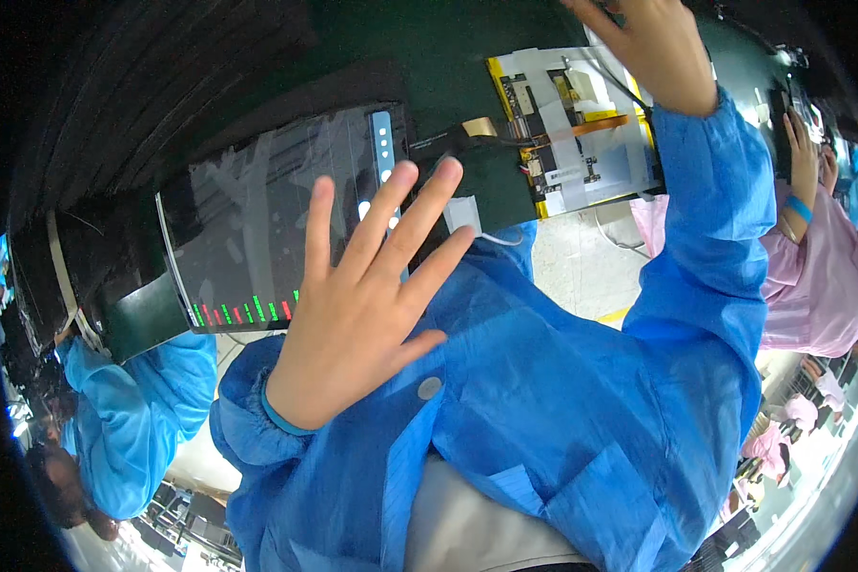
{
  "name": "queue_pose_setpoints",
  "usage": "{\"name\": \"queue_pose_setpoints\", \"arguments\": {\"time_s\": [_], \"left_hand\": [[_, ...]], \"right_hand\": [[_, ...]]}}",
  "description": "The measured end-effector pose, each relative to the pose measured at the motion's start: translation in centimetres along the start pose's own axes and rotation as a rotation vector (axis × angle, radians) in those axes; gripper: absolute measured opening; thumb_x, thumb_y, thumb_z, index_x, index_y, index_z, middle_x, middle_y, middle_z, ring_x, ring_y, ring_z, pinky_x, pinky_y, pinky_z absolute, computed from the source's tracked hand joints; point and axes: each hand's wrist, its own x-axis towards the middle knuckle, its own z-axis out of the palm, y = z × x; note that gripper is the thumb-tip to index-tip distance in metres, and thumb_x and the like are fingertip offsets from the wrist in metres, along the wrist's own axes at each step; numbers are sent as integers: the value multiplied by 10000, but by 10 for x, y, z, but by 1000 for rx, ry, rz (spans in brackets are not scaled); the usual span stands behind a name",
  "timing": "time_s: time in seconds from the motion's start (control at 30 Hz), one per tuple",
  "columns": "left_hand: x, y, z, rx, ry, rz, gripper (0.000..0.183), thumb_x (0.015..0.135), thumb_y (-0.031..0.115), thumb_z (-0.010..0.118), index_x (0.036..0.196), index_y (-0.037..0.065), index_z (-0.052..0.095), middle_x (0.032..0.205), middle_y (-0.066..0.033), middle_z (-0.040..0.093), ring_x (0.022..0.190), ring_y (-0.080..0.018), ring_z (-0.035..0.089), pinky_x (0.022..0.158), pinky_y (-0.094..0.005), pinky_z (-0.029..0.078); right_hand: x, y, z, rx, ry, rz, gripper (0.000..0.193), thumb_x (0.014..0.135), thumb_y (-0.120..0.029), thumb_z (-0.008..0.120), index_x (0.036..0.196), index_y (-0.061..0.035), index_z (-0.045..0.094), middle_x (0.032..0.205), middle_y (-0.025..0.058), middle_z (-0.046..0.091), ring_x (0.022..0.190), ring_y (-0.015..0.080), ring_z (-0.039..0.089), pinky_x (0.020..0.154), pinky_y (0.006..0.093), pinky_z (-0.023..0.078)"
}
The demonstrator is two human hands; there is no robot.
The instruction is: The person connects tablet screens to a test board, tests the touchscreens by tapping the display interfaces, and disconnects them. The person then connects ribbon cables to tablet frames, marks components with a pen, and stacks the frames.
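My left hand hovers with fingers spread in front of a dark flat screen, holding nothing. A blue bar with white icons runs along the screen's right side, and green and red marks line its lower edge. At the upper right, my right hand reaches over the far corner of an opened device panel, its thumb stretched out; the other fingertips are cut off by the picture's edge. The panel carries circuit boards, clear tape and yellow edging. A dark cable runs from it toward the screen.
A white square piece with a thin white cord sits between screen and panel. A person in blue is at the left; another in pink works at the right. Dark green bench surface lies behind the devices.
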Motion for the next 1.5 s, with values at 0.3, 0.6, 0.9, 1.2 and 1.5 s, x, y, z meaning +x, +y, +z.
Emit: {"name": "queue_pose_setpoints", "arguments": {"time_s": [0.3,0.6,0.9,1.2,1.5], "left_hand": [[7,-10,13,102,76,50,463,549,284,788,981,186,653,1451,-55,375,1349,-287,301,1101,-597,114],[21,-12,-17,97,235,-26,461,746,293,667,1168,121,597,1341,-115,489,1266,-329,425,1099,-512,228],[86,-2,6,126,370,81,373,686,89,673,1050,83,593,1066,-95,589,1024,-306,548,889,-394,424],[100,-2,14,243,346,77,281,704,59,654,978,97,607,982,-48,606,936,-263,575,855,-382,434],[126,12,13,130,154,191,251,759,179,631,943,8,623,953,-102,635,951,-256,593,970,-360,397]], "right_hand": [[-23,-12,37,690,-381,-442,282,652,144,460,751,-60,628,1004,110,549,934,262,535,773,336,428],[-21,-17,45,603,-392,-564,83,691,6,556,681,-77,548,993,94,510,894,277,479,764,335,390],[-39,-13,14,554,-142,-411,200,709,43,540,882,-45,588,963,137,546,907,317,542,757,373,441],[-98,-4,10,417,-126,-266,363,647,99,563,952,-75,657,1096,118,594,935,286,586,799,358,476],[-108,3,10,365,-77,-317,357,670,69,595,978,-90,677,1069,107,595,896,283,583,785,360,466]]}}
